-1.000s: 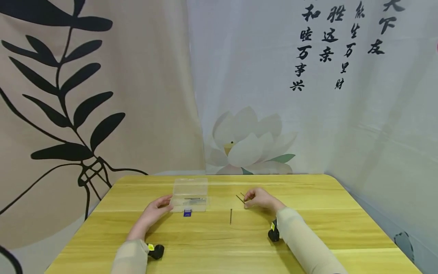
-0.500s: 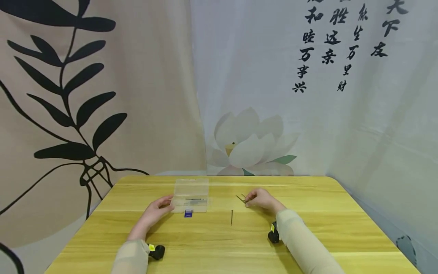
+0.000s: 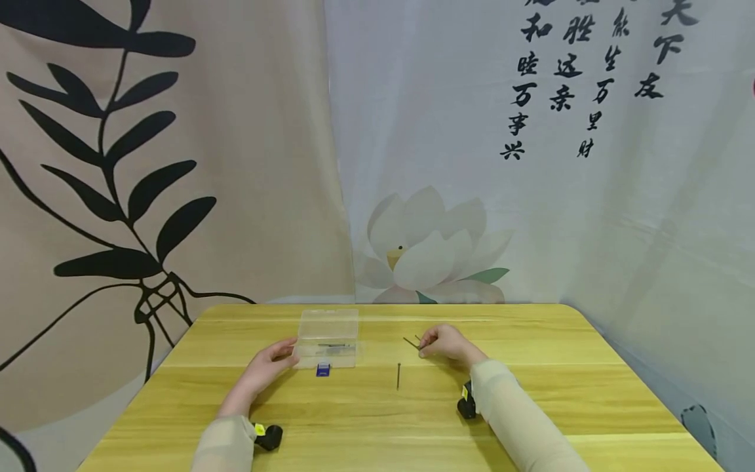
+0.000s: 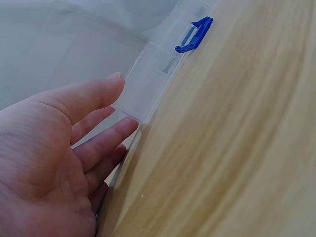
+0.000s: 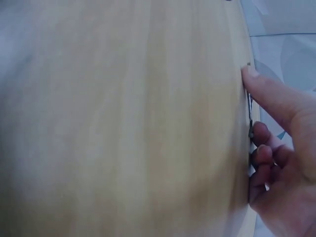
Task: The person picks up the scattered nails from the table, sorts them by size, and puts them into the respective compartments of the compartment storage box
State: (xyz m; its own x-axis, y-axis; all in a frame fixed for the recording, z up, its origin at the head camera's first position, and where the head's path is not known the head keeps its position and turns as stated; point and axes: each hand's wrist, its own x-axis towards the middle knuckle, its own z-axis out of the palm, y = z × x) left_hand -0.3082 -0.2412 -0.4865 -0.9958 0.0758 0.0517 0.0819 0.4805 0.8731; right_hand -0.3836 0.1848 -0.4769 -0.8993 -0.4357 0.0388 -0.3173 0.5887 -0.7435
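Observation:
A small clear plastic box (image 3: 327, 359) stands on the table with its lid (image 3: 329, 323) raised, and a few thin metal pieces (image 3: 335, 345) lie inside. Its blue latch (image 4: 195, 35) hangs at the front. My left hand (image 3: 267, 369) touches the box's left end, thumb and fingertips right at the corner, fingers loosely bent. To the right of the box, my right hand (image 3: 446, 342) has its thumb and curled fingers on a thin dark nail-like rod (image 3: 411, 343). A second rod (image 3: 417, 337) shows partly behind those fingers.
Another thin dark rod (image 3: 398, 376) lies by itself on the wooden table (image 3: 354, 426), between the hands and nearer to me. A cloth backdrop (image 3: 265, 164) with printed leaves, a flower and writing hangs behind the far table edge.
The view shifts slightly with the head. My right hand and the rod at its fingertips have moved a little to the left; the left hand stays at the box.

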